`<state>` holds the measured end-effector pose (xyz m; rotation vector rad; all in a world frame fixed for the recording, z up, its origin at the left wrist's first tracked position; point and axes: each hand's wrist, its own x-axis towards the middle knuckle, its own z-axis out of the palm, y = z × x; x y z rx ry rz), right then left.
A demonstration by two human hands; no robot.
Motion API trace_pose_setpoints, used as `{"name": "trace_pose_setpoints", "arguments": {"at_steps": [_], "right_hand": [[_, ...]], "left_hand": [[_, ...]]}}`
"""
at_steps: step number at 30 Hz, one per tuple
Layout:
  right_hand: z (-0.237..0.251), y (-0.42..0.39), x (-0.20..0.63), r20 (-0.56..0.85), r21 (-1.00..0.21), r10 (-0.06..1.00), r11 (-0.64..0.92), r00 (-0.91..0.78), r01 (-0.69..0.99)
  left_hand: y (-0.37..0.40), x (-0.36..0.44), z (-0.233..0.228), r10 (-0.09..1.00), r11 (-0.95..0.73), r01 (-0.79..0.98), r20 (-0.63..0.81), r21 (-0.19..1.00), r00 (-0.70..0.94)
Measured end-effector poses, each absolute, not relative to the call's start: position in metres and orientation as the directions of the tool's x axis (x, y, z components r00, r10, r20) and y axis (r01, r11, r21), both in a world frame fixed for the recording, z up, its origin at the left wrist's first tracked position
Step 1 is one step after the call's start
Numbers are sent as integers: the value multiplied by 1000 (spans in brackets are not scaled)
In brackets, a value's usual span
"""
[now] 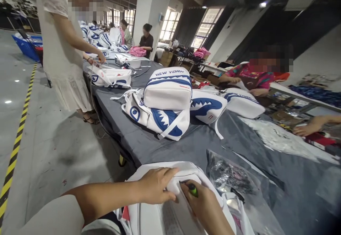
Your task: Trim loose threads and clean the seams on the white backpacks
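A white backpack (146, 215) lies in front of me at the near table edge, its back side and straps partly under my arms. My left hand (156, 186) grips a fold of its white fabric near the top, thumb and fingers closed over it. Just right of that, my right hand (205, 203) is wrapped round a small tool with a black and green handle (193, 190). Its dark tip touches or nearly touches the fabric beside my left thumb. Exactly what kind of tool it is, I cannot make out.
White and blue backpacks (167, 98) are stacked ahead on the grey-covered table (125, 135). A clear plastic bag (231, 178) with dark contents lies to the right, near white scraps (279, 137). Other people work along both sides, one in a white dress (60, 43); a co-worker's hand (306, 128) reaches in.
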<state>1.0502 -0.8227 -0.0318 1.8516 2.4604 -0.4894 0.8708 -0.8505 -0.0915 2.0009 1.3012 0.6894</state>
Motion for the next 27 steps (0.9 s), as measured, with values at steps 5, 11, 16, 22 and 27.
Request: {"name": "trace_pose_setpoints", "arguments": {"at_steps": [5,11,16,22,27], "right_hand": [[-46,-821,1060,-101,-38,957,270,-273,962],[-69,-818,1091,3,-259,835,532,-550,806],[-61,-822,1078,-21,-34,817,576,-577,817],[-29,-856,1050,-59,49,816,577,-575,815],[-14,-855,1062,-161,-49,862,480,-481,876]], "left_hand": [[-848,870,-96,923,-314,585,98,748,371],[-848,873,-102,924,-320,559,123,765,362],[-845,871,-97,936,-286,560,101,777,338],[-860,864,-96,929,-334,526,178,782,326],[-848,852,-99,948,-281,643,104,712,299]]}}
